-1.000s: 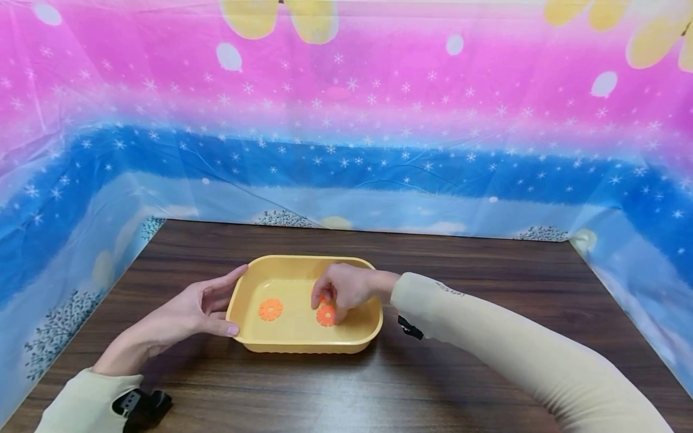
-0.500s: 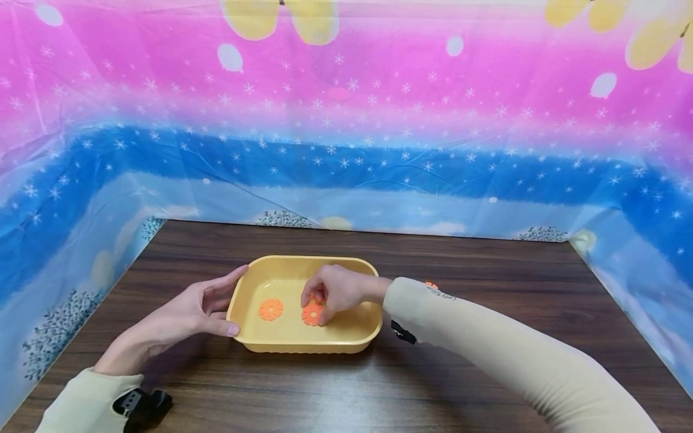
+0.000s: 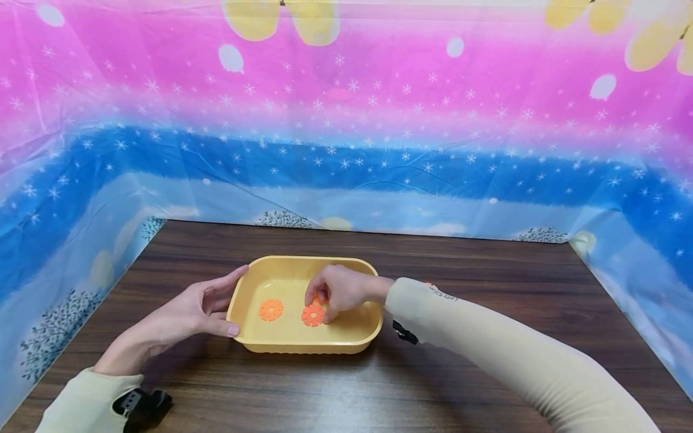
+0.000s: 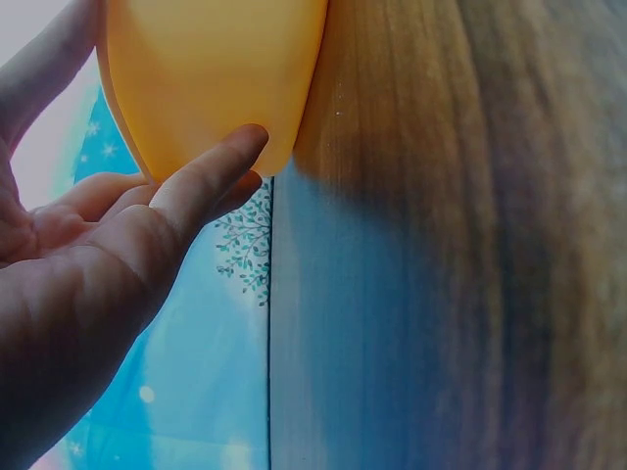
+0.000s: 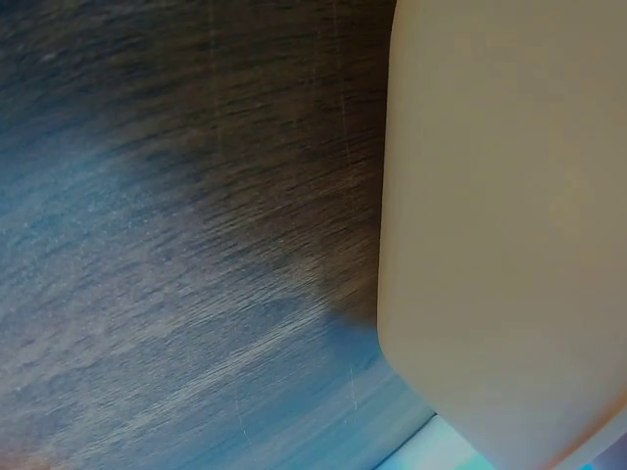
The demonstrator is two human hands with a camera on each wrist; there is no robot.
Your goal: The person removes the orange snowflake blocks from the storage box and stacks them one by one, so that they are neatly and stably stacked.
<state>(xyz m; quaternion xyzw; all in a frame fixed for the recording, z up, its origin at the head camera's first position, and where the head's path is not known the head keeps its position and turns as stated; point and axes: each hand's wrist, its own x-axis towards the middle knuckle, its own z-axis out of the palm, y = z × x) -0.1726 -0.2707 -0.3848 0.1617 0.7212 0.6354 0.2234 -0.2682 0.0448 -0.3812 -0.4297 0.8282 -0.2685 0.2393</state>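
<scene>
A shallow yellow plastic tray (image 3: 346,347) with rounded corners stands on the table. My left hand (image 3: 186,310) holds its left end, thumb at the near corner and index finger at the far one. In the left wrist view, fingers (image 4: 211,176) lie against the tray's outer wall. Inside, a flat orange flower-shaped disc with notched edges (image 3: 271,310) lies on the left. Over the middle, my right hand (image 3: 343,288) reaches down with curled fingers, more orange showing between them. A second orange disc (image 3: 312,315) sits right at its thumb.
A bit of orange (image 3: 429,284) peeks out behind the right sleeve (image 3: 433,307), mostly hidden. The dark wood-grain table (image 3: 303,391) ends at a printed cloth backdrop (image 3: 379,150) at the back and sides. The right wrist view shows tray wall (image 5: 509,215) and table.
My right hand has moved left inside the tray with an orange disc, then slightly back right, the disc staying at its fingertips. The left hand and tray have not moved.
</scene>
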